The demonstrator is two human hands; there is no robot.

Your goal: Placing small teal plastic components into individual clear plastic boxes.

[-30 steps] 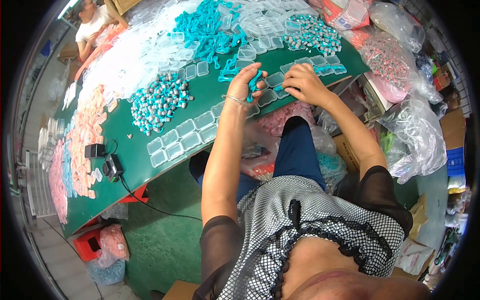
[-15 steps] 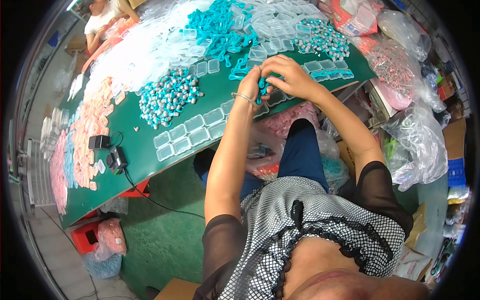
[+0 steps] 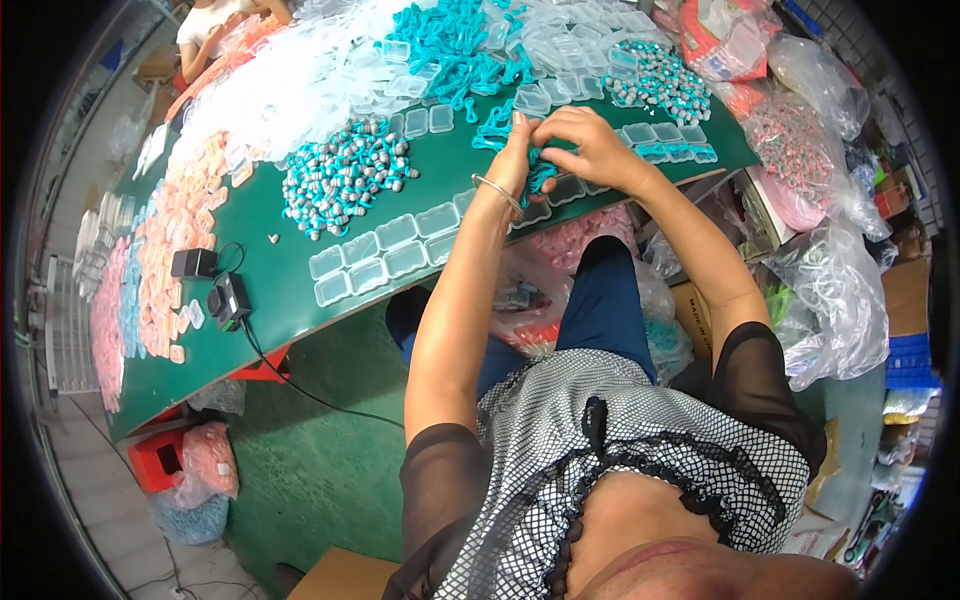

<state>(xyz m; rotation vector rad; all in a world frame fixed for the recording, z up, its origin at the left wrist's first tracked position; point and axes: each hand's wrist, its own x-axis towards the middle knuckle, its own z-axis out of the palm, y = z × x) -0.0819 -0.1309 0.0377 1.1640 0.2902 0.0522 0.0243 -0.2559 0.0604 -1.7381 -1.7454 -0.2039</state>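
Note:
A bundle of teal cord [image 3: 541, 176] hangs between my two hands above the front edge of the green table. My left hand [image 3: 511, 163] is closed around it, thumb pointing up. With fingers curled, my right hand [image 3: 588, 148] pinches at the same bundle from the other side. Below and left of them stand two rows of small clear plastic boxes [image 3: 397, 247], open at the top; my forearm hides part of the rows. To the right, similar boxes hold teal cord [image 3: 672, 152]. More teal cord [image 3: 490, 128] lies just beyond my left hand.
Grey-and-teal earplugs [image 3: 345, 178] lie heaped at left, with another pile [image 3: 660, 85] at far right. Behind are a teal cord heap [image 3: 455, 50] and clear boxes [image 3: 270, 95]. A black device [image 3: 228, 300] trails a cable over the table edge. Another person [image 3: 215, 28] sits far left.
The view has shifted slightly. My hands stay together on the teal cord bundle, and the right hand's fingers have shifted a little.

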